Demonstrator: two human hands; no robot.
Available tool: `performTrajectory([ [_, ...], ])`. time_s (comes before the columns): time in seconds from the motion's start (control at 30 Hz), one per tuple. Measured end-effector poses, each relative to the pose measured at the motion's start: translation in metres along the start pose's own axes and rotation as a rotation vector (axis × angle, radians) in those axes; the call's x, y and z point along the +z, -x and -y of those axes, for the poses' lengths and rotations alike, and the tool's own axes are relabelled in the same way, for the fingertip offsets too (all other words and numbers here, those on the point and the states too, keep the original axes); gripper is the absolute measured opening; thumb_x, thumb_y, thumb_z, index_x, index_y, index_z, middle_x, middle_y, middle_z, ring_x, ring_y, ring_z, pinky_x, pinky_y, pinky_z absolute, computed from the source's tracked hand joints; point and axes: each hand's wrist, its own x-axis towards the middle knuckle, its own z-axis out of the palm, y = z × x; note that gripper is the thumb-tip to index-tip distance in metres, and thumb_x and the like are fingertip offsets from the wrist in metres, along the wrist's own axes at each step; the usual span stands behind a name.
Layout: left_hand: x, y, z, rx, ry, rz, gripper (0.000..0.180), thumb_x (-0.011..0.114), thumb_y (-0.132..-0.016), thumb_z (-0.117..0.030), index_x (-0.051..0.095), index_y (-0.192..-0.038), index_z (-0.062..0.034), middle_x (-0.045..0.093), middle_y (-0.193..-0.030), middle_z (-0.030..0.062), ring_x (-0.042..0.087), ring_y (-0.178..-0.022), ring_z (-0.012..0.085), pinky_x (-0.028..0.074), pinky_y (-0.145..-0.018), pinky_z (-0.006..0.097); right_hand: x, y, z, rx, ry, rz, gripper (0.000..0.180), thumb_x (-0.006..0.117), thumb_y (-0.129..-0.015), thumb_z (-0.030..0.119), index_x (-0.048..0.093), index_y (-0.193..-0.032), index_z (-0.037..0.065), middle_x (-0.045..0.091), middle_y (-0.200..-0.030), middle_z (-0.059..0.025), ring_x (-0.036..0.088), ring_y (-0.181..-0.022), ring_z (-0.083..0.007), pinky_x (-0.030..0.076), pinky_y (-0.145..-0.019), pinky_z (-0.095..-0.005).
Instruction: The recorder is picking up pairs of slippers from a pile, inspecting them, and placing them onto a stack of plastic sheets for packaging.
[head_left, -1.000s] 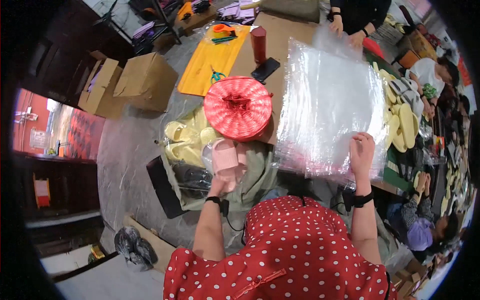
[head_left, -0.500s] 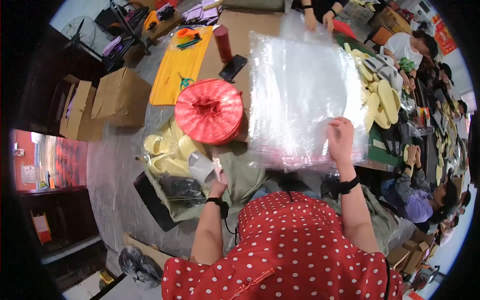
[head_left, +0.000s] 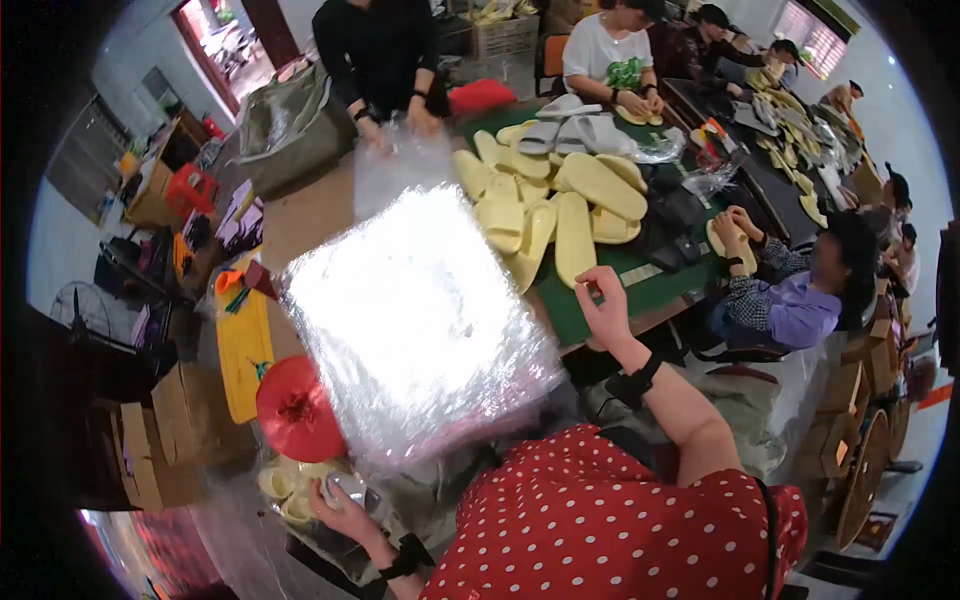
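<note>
My right hand (head_left: 606,312) is at the near end of a yellow slipper (head_left: 574,240), thumb and forefinger curved and slightly apart with nothing seen between them; I cannot tell if it touches the slipper. That slipper belongs to a pile of yellow and grey ones on a green mat (head_left: 560,322). To its left lies a stack of clear plastic bags (head_left: 420,330), shining with glare. Low on the left, my left hand (head_left: 345,515) has its fingers apart beside clear plastic and bagged yellow slippers (head_left: 292,490) in an open sack.
A red roll of plastic twine (head_left: 300,408) sits against the bag stack's left edge, beside a yellow board (head_left: 240,350). Across the table a person in black (head_left: 385,60) handles clear bags. At right, a person in purple (head_left: 800,300) holds a slipper. Cardboard boxes (head_left: 200,415) stand at left.
My view has swung to the right. My right hand has left the plastic bag stack and reached to the slipper pile. My left hand has come off the plastic it held and opened.
</note>
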Motion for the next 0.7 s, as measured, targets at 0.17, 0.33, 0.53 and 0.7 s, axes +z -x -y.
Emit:
performTrajectory([
  [0.17, 0.046, -0.008, -0.169, 0.532, -0.09, 0.146, 0.043, 0.066, -0.087, -0.012, 0.057, -0.127, 0.001, 0.052, -0.139, 0.0196, 0.043, -0.133, 0.0383, 0.033, -0.111, 0.047, 0.014, -0.02, -0.13, 0.25, 0.163, 0.079, 0.024, 0.071, -0.08, 0.008, 0.063, -0.102, 0.005, 0.06, -0.097, -0.0117, 0.06, -0.086, -0.0281, 0.051, -0.075, -0.0391],
  [0.33, 0.106, -0.001, -0.211, 0.583, -0.212, 0.671, 0.057, 0.072, -0.082, -0.022, 0.055, -0.133, -0.006, 0.037, -0.153, 0.0214, 0.03, -0.142, 0.0419, 0.027, -0.116, 0.049, 0.071, -0.072, -0.149, 0.144, 0.045, 0.253, 0.03, 0.07, -0.08, 0.01, 0.063, -0.108, 0.004, 0.063, -0.104, -0.0144, 0.061, -0.097, -0.032, 0.052, -0.084, -0.04],
  [0.53, 0.129, 0.013, -0.208, 0.379, -0.297, 0.74, 0.067, 0.081, -0.073, -0.027, 0.057, -0.132, -0.0088, 0.039, -0.151, 0.0227, 0.032, -0.142, 0.0426, 0.031, -0.115, 0.049, 0.161, -0.167, -0.178, 0.119, 0.195, 0.303, 0.052, 0.073, -0.08, 0.021, 0.056, -0.126, 0.005, 0.057, -0.124, -0.0172, 0.052, -0.117, -0.0371, 0.045, -0.099, -0.0465],
  [0.7, 0.135, 0.018, -0.213, 0.312, -0.279, 0.732, 0.069, 0.084, -0.068, -0.026, 0.059, -0.13, -0.0092, 0.041, -0.15, 0.022, 0.034, -0.14, 0.0422, 0.032, -0.114, 0.049, 0.177, -0.195, -0.185, 0.088, 0.434, 0.639, 0.062, 0.077, -0.074, 0.026, 0.056, -0.127, 0.001, 0.057, -0.124, -0.0194, 0.052, -0.119, -0.0378, 0.045, -0.101, -0.046],
])
